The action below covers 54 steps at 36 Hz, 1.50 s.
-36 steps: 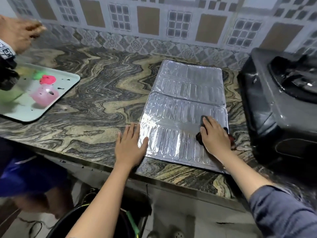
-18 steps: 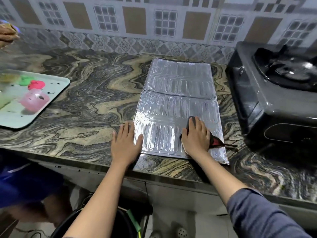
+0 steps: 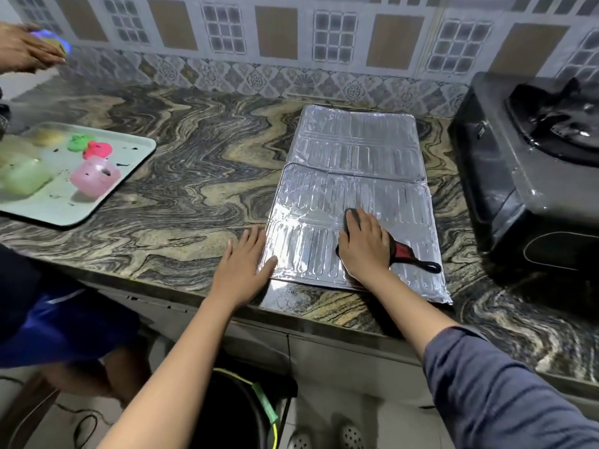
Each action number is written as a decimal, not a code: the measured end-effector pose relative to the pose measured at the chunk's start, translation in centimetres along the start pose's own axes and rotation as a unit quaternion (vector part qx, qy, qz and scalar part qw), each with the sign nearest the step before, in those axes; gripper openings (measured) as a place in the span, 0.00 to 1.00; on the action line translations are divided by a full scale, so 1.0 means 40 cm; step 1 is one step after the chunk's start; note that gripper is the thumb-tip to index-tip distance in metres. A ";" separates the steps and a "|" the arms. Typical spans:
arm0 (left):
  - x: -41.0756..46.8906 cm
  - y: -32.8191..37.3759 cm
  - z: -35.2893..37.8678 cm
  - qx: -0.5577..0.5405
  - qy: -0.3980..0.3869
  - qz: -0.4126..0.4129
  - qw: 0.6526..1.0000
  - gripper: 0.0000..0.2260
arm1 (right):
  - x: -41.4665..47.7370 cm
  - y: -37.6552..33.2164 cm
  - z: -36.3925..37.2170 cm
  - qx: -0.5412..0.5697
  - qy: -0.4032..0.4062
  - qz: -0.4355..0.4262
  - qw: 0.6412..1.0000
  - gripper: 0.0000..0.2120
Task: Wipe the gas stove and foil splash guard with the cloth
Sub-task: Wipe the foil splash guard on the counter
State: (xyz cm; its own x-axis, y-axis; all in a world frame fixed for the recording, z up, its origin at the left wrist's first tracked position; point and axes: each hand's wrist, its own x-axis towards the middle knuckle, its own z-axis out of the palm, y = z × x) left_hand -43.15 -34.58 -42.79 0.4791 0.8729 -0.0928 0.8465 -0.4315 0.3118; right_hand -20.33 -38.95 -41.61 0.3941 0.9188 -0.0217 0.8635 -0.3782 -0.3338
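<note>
The silver foil splash guard (image 3: 356,157) lies flat on the marbled counter, folded in panels. My right hand (image 3: 364,246) presses flat on a dark cloth with a red patch (image 3: 406,254) on the near panel; most of the cloth is hidden under the palm. My left hand (image 3: 243,267) rests flat on the counter, thumb on the foil's left edge. The black gas stove (image 3: 525,176) stands to the right, apart from both hands.
A pale green tray (image 3: 133,170) with a pink cup and coloured bits sits at the left. Another person's hand (image 3: 26,50) hovers at the far left, their legs below the counter. A dark bucket (image 3: 233,413) stands on the floor beneath me.
My right hand has slid the cloth leftward and a little away across the near foil panel. The left hand has stayed at the foil's left edge.
</note>
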 end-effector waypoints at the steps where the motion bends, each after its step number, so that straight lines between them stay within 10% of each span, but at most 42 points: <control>1: -0.001 0.000 0.006 0.008 0.003 -0.001 1.000 0.29 | 0.001 -0.004 0.000 0.000 -0.001 -0.005 1.000 0.24; 23: -0.003 0.006 0.029 0.036 0.031 -0.025 0.999 0.26 | 0.014 -0.065 0.019 -0.053 -0.121 -0.324 0.937 0.30; 42: -0.004 0.010 0.031 0.043 0.022 -0.025 0.999 0.27 | -0.157 0.127 -0.028 -0.039 0.071 0.147 0.986 0.26; 54: -0.003 0.005 0.015 0.025 0.001 -0.011 1.000 0.28 | -0.146 -0.028 0.020 -0.018 0.006 0.007 1.000 0.25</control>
State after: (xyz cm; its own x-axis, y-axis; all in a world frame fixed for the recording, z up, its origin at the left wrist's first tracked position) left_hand -42.90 -34.92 -43.30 0.4590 0.8831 -0.0968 0.8679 -0.4225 0.2610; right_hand -23.83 -43.79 -41.88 0.4091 0.9124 -0.0149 0.8690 -0.3945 -0.2987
